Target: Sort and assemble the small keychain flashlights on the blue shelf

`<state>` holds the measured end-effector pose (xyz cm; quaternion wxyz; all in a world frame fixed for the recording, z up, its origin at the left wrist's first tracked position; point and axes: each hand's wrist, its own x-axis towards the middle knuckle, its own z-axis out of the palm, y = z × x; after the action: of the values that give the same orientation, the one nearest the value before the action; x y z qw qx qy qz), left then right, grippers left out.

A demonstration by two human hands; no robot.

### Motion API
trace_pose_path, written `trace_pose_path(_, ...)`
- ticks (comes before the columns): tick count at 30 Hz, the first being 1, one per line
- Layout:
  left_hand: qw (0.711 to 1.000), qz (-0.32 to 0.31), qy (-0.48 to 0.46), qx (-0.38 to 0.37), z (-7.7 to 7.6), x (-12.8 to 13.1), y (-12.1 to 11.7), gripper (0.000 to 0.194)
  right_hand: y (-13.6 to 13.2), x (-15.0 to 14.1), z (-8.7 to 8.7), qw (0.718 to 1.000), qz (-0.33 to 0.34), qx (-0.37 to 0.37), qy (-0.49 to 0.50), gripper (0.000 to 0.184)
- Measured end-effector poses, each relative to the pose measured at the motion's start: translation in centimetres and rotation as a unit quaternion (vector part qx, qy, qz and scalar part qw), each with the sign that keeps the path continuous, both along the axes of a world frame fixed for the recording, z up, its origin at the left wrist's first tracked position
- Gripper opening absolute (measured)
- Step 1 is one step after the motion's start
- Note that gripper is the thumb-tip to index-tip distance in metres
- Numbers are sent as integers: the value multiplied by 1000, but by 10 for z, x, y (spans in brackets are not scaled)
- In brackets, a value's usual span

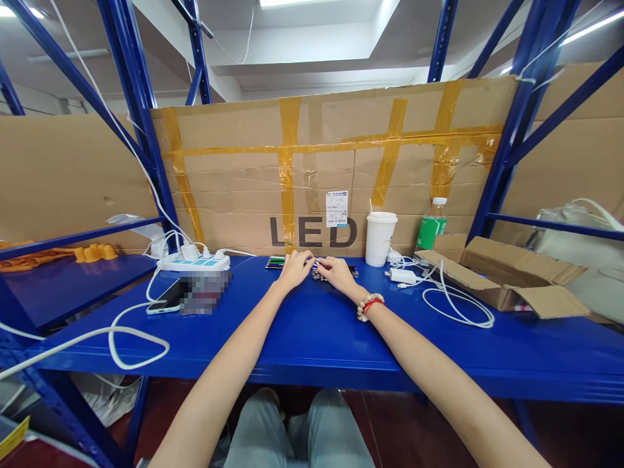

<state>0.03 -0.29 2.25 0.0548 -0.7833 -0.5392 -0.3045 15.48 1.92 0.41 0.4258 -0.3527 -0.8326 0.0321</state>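
My left hand (294, 270) and my right hand (337, 273) meet near the back of the blue shelf top, fingertips almost touching. The fingers of both are pinched around something small and dark, too small to name. Below and beside the right hand lies a cluster of small shiny metallic pieces (319, 275), partly covered by the fingers. Just left of my left hand sits a flat bundle with green and dark stripes (275, 262). A beaded bracelet and a red cord circle the right wrist.
Behind stands a taped cardboard sheet (234, 188). Right are a white cup (380, 239), a green-labelled bottle (431, 229), white charger cables (458, 309) and an open carton (507, 273). Left are a power strip (195, 261), a phone (168, 300) and looping cables (139, 331).
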Motion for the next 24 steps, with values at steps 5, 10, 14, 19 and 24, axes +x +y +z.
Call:
trace_pose_path(5,999,-12,-37,-3,-3,0,5,27,0,-2,0,999,2,7,39,24)
trace_pose_path(10,996,-63,-54,-22,-7,1,13,29,5,0,-2,996,-12,25,90,27)
trace_pose_path(14,987,-124,-93,-39,-8,3,16,30,8,1,-5,992,-9,26,120,30)
trace_pose_path(19,984,-133,-103,-52,-8,2,16,31,8,-1,-6,989,9,1,145,31)
trace_pose_path(24,988,-128,-64,-61,-4,-2,14,33,9,-1,-7,990,9,-4,138,31)
